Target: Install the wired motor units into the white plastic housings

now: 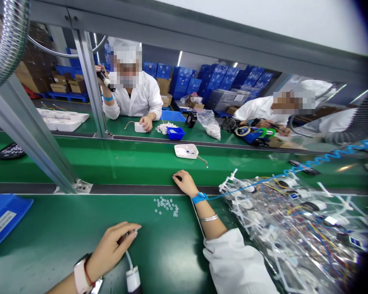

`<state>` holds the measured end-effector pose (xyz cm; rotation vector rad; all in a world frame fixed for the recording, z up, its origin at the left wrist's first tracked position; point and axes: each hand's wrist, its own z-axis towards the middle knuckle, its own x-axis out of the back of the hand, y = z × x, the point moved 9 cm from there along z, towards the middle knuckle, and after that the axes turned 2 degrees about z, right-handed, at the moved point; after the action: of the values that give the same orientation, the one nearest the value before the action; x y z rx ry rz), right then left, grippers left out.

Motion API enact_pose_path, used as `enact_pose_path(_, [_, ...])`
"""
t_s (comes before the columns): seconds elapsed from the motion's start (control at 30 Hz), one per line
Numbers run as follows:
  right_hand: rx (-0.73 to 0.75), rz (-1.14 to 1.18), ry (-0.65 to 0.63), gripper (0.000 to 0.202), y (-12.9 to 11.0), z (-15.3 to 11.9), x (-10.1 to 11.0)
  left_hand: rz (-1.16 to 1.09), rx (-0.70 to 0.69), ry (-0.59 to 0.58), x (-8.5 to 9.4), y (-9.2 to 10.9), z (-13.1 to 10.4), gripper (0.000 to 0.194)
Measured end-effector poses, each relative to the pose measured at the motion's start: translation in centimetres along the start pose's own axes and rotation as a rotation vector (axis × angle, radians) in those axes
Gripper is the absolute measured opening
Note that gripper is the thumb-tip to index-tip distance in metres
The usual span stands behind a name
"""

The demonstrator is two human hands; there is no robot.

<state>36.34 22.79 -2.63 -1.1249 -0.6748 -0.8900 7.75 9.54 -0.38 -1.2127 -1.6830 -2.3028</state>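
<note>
My left hand (116, 243) is low over the green table (79, 220), fingers bent together around something I cannot make out. Below its fingers a pale cable runs to a white cylindrical part (133, 279). My right hand (185, 183) reaches across the dark rail to the edge of the green conveyor (125, 163); its fingers are curled, with a small dark spot by them that I cannot identify. Small white rings (167, 205) lie scattered between my hands. Beyond the right hand, a white tray (186, 151) with a wired part rests on the conveyor.
Bagged wired parts (294, 228) fill the right side. A blue coiled cord (325, 157) runs to my right wrist strap. A metal post (33, 118) rises at left, near a blue bin (6, 218). Two people work across the conveyor, beside a small blue box (176, 132).
</note>
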Motion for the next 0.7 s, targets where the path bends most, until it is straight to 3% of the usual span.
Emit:
enact_pose_path(0.33, [0.01, 0.005, 0.008, 0.017, 0.14, 0.05, -0.09, 0.02, 0.024, 0.065, 0.53, -0.1, -0.08, 0.026])
enact_pose_path(0.7, [0.009, 0.004, 0.003, 0.018, 0.23, 0.1, -0.18, 0.005, 0.078, 0.005, 0.2, -0.14, 0.31, 0.018])
